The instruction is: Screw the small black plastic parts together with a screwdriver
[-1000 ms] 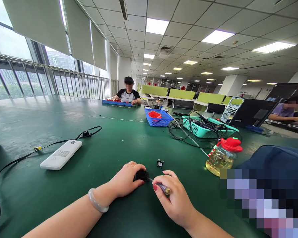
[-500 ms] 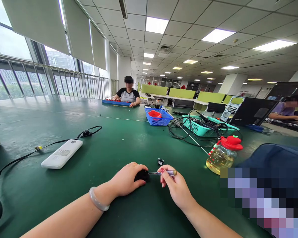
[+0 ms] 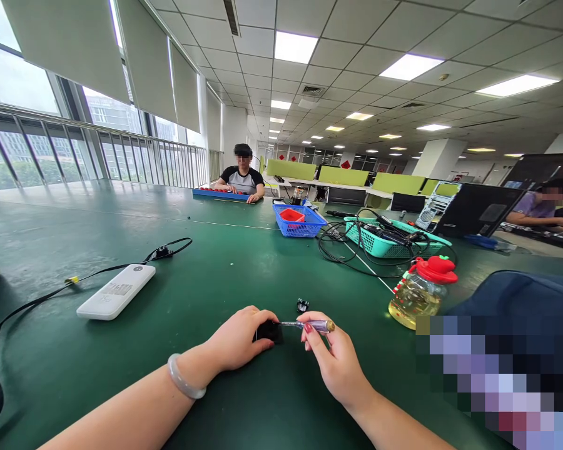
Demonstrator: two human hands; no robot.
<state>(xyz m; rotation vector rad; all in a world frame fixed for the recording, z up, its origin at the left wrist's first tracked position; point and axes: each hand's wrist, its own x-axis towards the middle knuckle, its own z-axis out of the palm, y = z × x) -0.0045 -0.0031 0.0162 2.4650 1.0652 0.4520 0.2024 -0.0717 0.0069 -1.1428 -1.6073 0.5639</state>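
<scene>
My left hand is closed around a small black object on the green table; its kind is not clear, since my fingers cover part of it. Between the fingers of my right hand is a screwdriver with a clear purplish handle. Its thin metal shaft points left, and the tip meets the upper right edge of the black object. Just beyond my right fingers lies a small black piece, apart from both hands.
A white power bank and a black strap lie at left. Farther off stand a blue basket and a teal basket with cables. A red-lidded jar stands right, near dark blue fabric. A person sits across.
The black object has tilted slightly in my left hand, and more of its flat face shows. The screwdriver keeps nearly the same place, its tip a little higher against the object.
</scene>
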